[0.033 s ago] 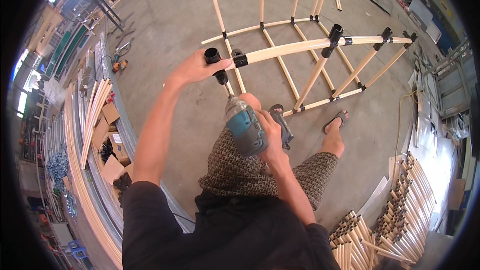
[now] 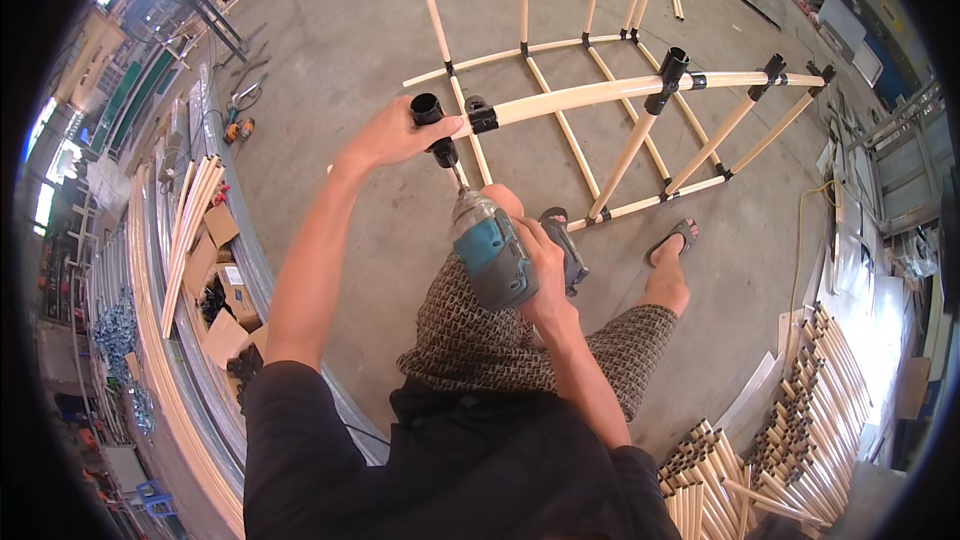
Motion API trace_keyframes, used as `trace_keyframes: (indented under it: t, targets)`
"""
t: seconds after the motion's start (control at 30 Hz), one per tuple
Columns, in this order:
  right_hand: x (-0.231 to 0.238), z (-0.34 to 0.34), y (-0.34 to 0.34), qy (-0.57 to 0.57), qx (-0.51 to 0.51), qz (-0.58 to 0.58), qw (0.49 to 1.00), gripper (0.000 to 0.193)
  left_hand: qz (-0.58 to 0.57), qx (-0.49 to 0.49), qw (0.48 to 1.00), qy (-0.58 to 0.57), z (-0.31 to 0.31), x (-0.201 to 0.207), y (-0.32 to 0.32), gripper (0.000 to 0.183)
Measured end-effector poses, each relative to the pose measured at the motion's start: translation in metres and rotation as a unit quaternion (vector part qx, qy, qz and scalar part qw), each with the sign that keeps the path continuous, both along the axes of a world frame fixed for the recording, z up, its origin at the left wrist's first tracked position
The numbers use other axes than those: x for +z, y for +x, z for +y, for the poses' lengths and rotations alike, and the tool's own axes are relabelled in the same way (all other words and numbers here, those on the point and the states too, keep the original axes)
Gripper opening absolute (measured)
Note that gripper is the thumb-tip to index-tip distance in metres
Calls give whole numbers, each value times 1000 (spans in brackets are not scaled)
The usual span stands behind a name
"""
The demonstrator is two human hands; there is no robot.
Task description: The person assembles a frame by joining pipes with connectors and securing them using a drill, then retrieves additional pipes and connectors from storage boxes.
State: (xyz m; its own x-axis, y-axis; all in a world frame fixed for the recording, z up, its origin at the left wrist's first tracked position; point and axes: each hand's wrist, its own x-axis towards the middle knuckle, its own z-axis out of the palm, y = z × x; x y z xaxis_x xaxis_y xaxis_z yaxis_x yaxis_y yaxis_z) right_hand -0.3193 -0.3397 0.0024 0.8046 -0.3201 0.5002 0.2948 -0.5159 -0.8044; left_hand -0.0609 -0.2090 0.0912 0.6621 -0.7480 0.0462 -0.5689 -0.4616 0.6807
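Observation:
My left hand (image 2: pixel 393 135) is closed around the end of a cream pipe, beside a black pipe joint (image 2: pixel 427 112) with an open socket on top. The pipe belongs to a frame of cream pipes (image 2: pixel 570 97) and black joints standing on the floor. In my right hand (image 2: pixel 543 265) is a teal and black cordless impact driver (image 2: pixel 490 252), gripped by its handle. Its bit points up and meets the lower part of the black joint by my left hand. The exact contact at the fastener is too small to make out.
At the left, long pipes (image 2: pixel 190 240) and opened cardboard boxes (image 2: pixel 228 290) of black parts lie along the floor. A stack of cream pipes with black joints (image 2: pixel 800 420) fills the lower right. Another power tool (image 2: pixel 238 130) lies on the floor at the upper left.
Almost nothing differs. The black joint and the impact driver have shifted very slightly to the right, and both hands keep their hold.

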Motion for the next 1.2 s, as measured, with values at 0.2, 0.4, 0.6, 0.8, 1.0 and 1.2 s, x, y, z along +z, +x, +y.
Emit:
trace_keyframes:
  t: [0.2,0.4,0.6,0.8,1.0,1.2]
  targets:
    - [-2,4,2,3,-6,-3,1000,47,76,9,997,-25,-4,-1,-2,50]
    - [-12,9,7,2,-28,-7,1000,43,93,2,995,-37,-4,1,-7,48]
    - [-14,20,9,-17,-48,-5,999,45,138,-14,989,-47,-3,2,-5,49]
    - [-15,32,11,-17,-72,-1,997,46,111,-22,993,-19,-1,4,-4,47]
    - [-23,31,13,8,-69,-6,998,46,136,-67,987,-61,9,8,-7,45]
    - [-17,30,12,-1,-72,-2,997,47,236,-68,969,-12,16,16,-1,45]
